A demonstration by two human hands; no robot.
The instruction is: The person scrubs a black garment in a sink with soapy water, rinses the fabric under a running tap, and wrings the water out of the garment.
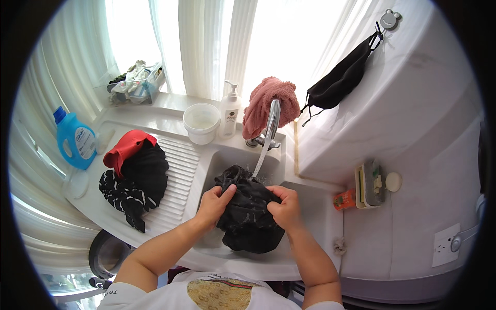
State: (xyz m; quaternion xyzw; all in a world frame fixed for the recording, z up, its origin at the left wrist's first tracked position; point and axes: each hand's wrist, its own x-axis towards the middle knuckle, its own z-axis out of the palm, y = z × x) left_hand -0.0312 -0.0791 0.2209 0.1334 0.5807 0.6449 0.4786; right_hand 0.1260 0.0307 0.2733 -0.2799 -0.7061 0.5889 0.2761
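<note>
L hand (213,207) & R hand (285,207) both closed, each gripping a bit of upper part of black cloth (249,219). Cloth's bunched in sink (222,159), long axis approx front-to-back: far end twd tap (274,116) w/ water running down by it, near end twd person. Clear bin (149,94) by window: piled w/ mixed cloths (135,75). White tub (200,133): contents unclear. Wall rack (360,187): pale block (376,182) inside.
</note>
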